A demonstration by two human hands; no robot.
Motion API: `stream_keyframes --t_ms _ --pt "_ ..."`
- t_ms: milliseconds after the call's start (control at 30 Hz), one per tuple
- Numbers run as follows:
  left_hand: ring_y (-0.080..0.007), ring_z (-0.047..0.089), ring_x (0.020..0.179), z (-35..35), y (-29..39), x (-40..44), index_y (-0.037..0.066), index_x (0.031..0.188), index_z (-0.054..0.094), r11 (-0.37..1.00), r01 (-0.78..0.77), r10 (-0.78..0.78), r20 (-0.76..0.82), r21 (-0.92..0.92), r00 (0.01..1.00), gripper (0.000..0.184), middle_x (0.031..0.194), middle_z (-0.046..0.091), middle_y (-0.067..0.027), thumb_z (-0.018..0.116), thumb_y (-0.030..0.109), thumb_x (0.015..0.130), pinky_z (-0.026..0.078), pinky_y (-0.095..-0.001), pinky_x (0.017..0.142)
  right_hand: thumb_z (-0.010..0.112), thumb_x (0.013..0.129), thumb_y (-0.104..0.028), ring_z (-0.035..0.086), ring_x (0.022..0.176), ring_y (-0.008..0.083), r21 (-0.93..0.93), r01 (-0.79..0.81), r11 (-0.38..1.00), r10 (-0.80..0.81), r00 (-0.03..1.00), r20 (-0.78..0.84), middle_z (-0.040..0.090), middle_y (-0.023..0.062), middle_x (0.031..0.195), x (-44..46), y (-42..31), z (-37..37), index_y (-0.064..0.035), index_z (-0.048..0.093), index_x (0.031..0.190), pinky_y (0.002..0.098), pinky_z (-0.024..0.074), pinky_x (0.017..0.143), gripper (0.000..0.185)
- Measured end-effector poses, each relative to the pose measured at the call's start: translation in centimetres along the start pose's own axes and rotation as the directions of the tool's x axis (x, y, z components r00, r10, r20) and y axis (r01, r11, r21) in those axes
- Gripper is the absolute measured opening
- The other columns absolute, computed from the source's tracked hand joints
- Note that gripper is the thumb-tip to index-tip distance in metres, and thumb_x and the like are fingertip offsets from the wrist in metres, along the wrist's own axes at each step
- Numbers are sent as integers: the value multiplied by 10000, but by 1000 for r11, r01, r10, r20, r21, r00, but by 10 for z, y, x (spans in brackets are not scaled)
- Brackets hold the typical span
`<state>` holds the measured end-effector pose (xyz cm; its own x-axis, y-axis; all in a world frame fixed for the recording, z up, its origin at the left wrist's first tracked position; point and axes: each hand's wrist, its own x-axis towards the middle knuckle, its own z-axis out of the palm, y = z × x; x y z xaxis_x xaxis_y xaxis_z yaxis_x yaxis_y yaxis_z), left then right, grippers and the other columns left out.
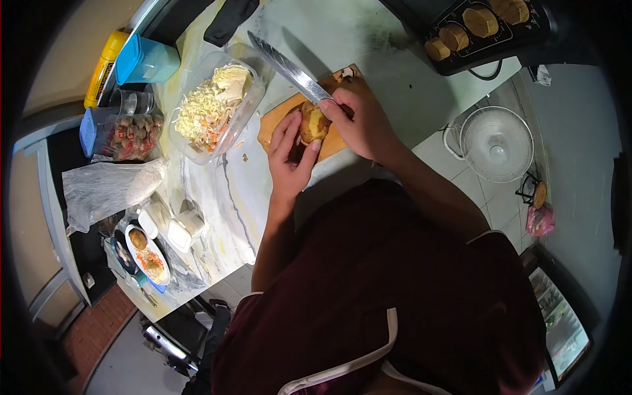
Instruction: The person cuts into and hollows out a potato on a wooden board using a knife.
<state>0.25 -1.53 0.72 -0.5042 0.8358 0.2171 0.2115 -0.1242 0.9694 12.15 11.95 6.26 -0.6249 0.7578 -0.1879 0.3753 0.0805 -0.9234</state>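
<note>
A partly peeled potato (pixel 315 126), brown skin with a yellow patch, is held over a wooden cutting board (pixel 270 125). My left hand (pixel 289 155) grips it from the near left side, fingers and thumb around it. My right hand (pixel 359 125) is closed on a large knife (pixel 286 66), whose blade points up and left across the board, its lower end close to the potato. The knife's handle is hidden in my right hand. A small dark-and-white scrap (pixel 347 72) lies at the board's far corner.
Left of the board is a clear container (pixel 197 156) of shredded vegetables. Farther left are a blue-lidded jar (pixel 135 135), a plastic bag (pixel 108 187), white tubs (pixel 186 230) and an oval plate (pixel 161 273). A black cooktop (pixel 490 49) bearing several round pieces stands far right.
</note>
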Motion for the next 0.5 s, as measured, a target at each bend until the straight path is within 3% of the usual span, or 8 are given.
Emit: stream_keyframes --t_ms 67,200,267,367,500 --pt "-256 550 1203 -1 -10 -1 -45 1288 573 981 -82 82 7 178 997 498 1338 538 -188 720 9 815 452 -334 1003 587 944 -271 549 579 230 -14 15 1000 -14 1000 17 563 125 642 1 0 1 -19 604 849 358 435 576 270" --pt "-254 577 1178 1 -5 3 -35 1259 604 987 -77 78 -4 143 997 491 1324 568 -191 744 20 792 451 -324 997 590 941 -254 538 567 242 -44 140 989 -140 990 15 555 125 630 8 3 -3 -14 600 816 369 431 574 270" --pt "-255 582 1177 1 -6 3 -28 1260 607 970 -118 115 30 215 993 486 1332 564 -196 739 13 794 446 -332 1005 599 942 -251 491 591 140 -149 174 973 -179 984 -24 548 71 651 13 7 -7 -6 624 884 304 414 571 252" --pt "-251 578 1187 5 -7 3 -24 1244 619 981 -115 116 6 155 993 471 1321 574 -189 744 16 792 454 -333 1000 597 943 -252 499 586 153 -133 126 983 -119 991 58 556 73 651 9 3 -12 -9 628 888 306 420 574 251" --pt "-245 579 1187 7 -1 2 -25 1226 627 999 -32 33 -56 23 998 465 1316 579 -186 756 16 781 466 -330 992 600 942 -256 499 581 153 -145 133 980 -130 991 30 555 69 641 7 6 -6 -8 625 883 308 418 570 256"
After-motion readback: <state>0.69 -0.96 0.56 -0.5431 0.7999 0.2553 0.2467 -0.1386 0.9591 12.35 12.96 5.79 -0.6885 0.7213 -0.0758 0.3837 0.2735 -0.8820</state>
